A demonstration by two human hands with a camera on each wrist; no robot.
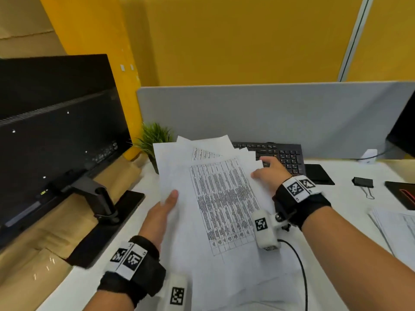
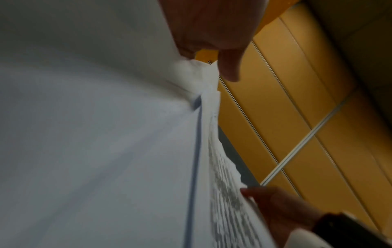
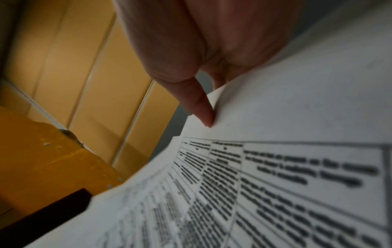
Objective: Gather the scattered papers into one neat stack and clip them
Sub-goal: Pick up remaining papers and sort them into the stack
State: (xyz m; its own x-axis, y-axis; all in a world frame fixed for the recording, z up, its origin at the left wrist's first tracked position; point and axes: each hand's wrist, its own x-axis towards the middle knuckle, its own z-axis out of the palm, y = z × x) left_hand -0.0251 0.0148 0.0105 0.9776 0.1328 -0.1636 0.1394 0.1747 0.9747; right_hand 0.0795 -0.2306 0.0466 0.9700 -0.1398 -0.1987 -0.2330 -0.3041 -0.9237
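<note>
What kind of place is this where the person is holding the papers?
Most likely an office cubicle. A black computer keyboard lies on the white desk, a large black monitor stands at the left, and a grey fabric divider panel closes the desk's far edge.

White papers (image 1: 215,198), black table print
</note>
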